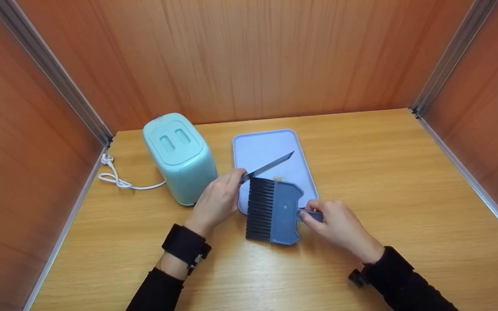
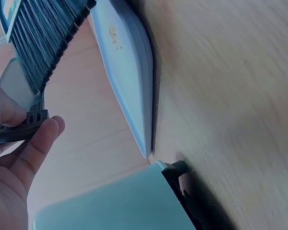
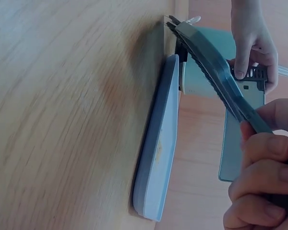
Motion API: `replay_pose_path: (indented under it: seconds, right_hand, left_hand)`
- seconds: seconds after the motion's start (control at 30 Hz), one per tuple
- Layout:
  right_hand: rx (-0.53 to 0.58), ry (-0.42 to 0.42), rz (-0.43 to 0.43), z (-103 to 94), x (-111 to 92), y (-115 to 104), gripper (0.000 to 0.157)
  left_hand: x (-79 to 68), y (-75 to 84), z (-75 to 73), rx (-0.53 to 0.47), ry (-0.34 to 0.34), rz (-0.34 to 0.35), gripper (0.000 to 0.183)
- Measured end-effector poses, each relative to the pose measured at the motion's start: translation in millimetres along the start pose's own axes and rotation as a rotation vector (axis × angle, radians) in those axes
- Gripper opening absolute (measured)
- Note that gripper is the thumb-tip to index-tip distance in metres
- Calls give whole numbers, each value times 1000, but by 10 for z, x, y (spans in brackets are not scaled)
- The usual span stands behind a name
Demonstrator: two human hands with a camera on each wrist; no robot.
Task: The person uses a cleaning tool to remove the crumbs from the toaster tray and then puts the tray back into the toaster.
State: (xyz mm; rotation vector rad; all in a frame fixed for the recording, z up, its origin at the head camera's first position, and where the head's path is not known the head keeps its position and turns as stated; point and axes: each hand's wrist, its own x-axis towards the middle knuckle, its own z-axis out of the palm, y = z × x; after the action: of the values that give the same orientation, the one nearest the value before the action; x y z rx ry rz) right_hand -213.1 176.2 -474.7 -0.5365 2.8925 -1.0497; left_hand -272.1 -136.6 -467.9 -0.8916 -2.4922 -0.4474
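My left hand (image 1: 218, 198) pinches the black slotted end of a thin metal crumb tray (image 1: 272, 165), which is tilted on edge above a pale lilac serving tray (image 1: 257, 147). In my right hand (image 1: 337, 221) is the handle of a wide blue brush (image 1: 285, 216) with black bristles (image 2: 50, 36). The bristles point left, close to the crumb tray's black end, and the brush head overlaps the near part of the lilac tray. A small patch of tan crumbs (image 2: 115, 37) lies on the lilac tray. Part of the crumb tray is hidden behind the brush in the left wrist view.
A mint-green toaster (image 1: 195, 172) stands left of the lilac tray, close to my left hand. Its white cord and plug (image 1: 121, 182) lie on the table at far left. Wood-grain panels (image 1: 275, 56) enclose the table (image 1: 383, 172) at the back and both sides.
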Motion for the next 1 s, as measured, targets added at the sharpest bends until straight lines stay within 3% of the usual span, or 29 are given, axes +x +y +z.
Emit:
replay_pose_path:
  seconds: [0.17, 0.47, 0.6, 0.83, 1.0]
  right_hand:
    - [12, 34, 24, 2, 17, 35, 19]
    - [97, 12, 208, -139, 19, 148, 22]
    - [85, 33, 263, -228, 0, 211, 24]
    - [83, 66, 273, -320, -44, 232, 25]
    - [66, 89, 256, -298, -19, 227, 25]
  left_hand:
    - [0, 13, -4, 16, 8, 30, 28]
    - [-3, 9, -25, 14, -9, 19, 28]
    - [-6, 0, -35, 10, -25, 0, 30]
    - [-24, -10, -40, -1, -19, -23, 33]
    - [-31, -21, -20, -2, 10, 7, 33]
